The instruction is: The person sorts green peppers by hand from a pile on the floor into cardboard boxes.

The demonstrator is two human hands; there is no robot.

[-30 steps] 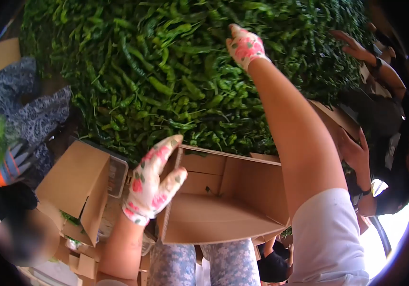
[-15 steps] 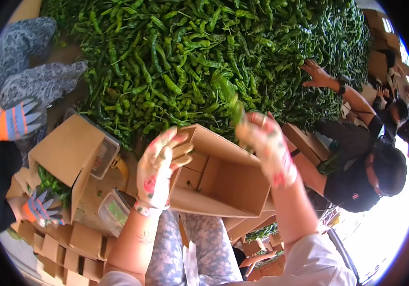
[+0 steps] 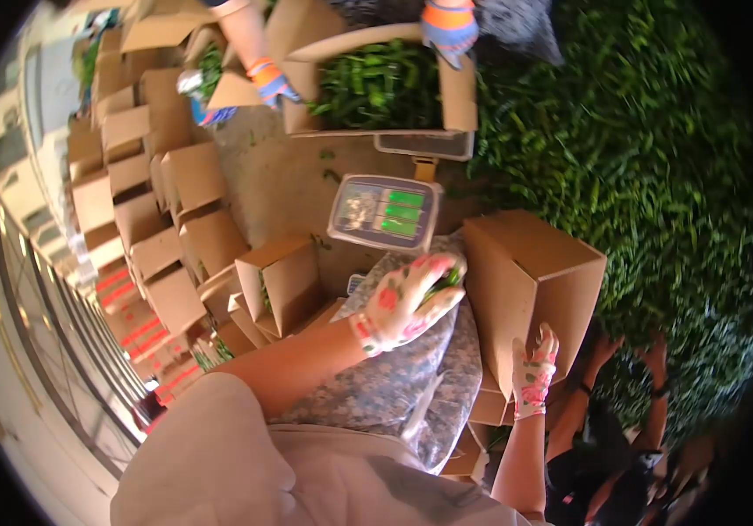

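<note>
**Gloved hands at the box beside the pepper heap**

The heap of green peppers fills the right side of your view, blurred. Down the left runs a stack of folded cardboard boxes. At the top, another person's orange-and-blue gloved hands work at an open box of peppers standing on a scale platform. The scale's display with its green screen lies on the ground just below that box.

Your cardboard box stands between your patterned lap and the heap. The floral-gloved hand low in the frame rests flat against its side, fingers spread, grip empty. Your other floral-gloved hand hovers over your knee, just beside the box's near edge, fingers curled around a few green peppers, touching nothing else.
</note>
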